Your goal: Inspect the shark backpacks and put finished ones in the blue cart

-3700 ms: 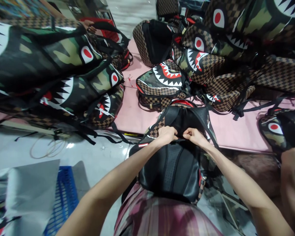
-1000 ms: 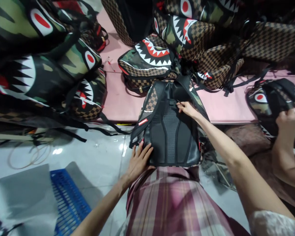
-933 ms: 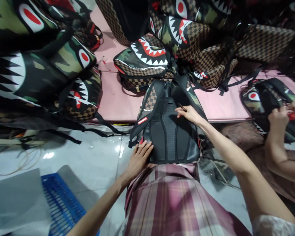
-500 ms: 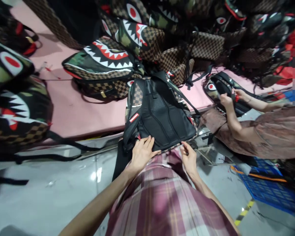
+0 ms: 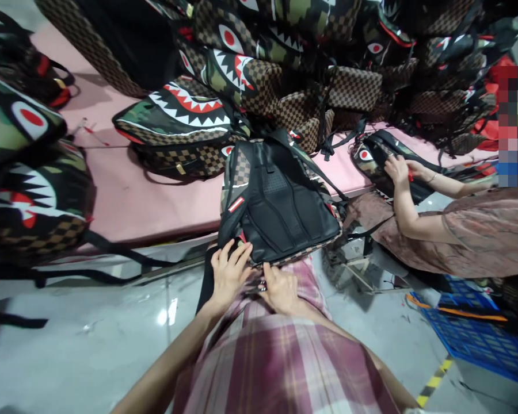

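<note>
A backpack (image 5: 280, 201) lies with its black padded back panel up, its lower edge towards me over my lap. Brown checks show along its sides and bottom seam. My left hand (image 5: 231, 270) grips its lower left corner, fingers bent over the top near a red tab, thumb along the bottom edge. Close beside it, my right hand (image 5: 282, 287) is closed, with the index finger against the bottom seam. A small dark shiny tool (image 5: 262, 285) shows in its curled fingers; most of it is hidden. The left shoulder strap (image 5: 231, 215) bears a red and white label.
Camouflage and checked backpacks with shark teeth (image 5: 190, 106) are piled on the pink table (image 5: 125, 201). More backpacks (image 5: 34, 195) stand at left, straps hanging over the edge. At right a co-worker's hands (image 5: 399, 169) handle another backpack. A blue crate (image 5: 470, 328) sits on the floor.
My right hand has moved left along the bottom seam, close to my left hand. My left hand has shifted slightly left to the corner. The view has turned a little.
</note>
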A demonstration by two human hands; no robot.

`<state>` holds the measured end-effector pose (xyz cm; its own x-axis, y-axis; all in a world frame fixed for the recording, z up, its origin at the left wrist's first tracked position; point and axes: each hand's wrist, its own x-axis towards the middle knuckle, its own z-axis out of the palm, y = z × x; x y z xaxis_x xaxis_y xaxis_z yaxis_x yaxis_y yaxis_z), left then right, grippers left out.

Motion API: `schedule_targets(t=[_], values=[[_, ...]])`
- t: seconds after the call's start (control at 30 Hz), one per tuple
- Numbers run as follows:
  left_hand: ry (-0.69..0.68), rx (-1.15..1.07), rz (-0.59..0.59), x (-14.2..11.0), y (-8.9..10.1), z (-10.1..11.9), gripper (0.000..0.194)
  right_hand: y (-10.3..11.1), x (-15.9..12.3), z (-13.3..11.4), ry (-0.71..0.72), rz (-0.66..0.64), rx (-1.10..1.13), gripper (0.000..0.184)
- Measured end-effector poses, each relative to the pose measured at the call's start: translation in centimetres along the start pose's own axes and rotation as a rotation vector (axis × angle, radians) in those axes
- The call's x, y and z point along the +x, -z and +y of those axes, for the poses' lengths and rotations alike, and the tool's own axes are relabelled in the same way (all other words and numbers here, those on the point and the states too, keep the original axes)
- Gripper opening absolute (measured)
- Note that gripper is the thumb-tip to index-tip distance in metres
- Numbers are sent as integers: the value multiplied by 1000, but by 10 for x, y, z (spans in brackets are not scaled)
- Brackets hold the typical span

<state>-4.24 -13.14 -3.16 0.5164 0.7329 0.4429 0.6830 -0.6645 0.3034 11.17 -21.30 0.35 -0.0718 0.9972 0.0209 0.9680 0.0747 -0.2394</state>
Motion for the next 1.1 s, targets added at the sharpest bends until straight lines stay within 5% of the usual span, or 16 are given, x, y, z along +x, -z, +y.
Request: schedule_targets(t=[0.1, 0.27, 0.43, 0.83, 1.1], values=[[-11, -7, -9, 4, 1, -2, 47, 3, 6, -2, -75, 70, -4, 30], [-3, -43, 26, 0, -2, -5, 46, 2, 5, 5, -109, 103, -16, 39], [-73, -71, 91, -3, -7, -6, 46, 2, 15, -4, -121, 109, 47, 15], [58, -214, 160, -4, -25, 8, 60, 3, 12, 11, -208, 214, 498, 29], [73, -316, 219, -5, -25, 4, 46, -3, 9, 5, -51, 276, 199, 23]])
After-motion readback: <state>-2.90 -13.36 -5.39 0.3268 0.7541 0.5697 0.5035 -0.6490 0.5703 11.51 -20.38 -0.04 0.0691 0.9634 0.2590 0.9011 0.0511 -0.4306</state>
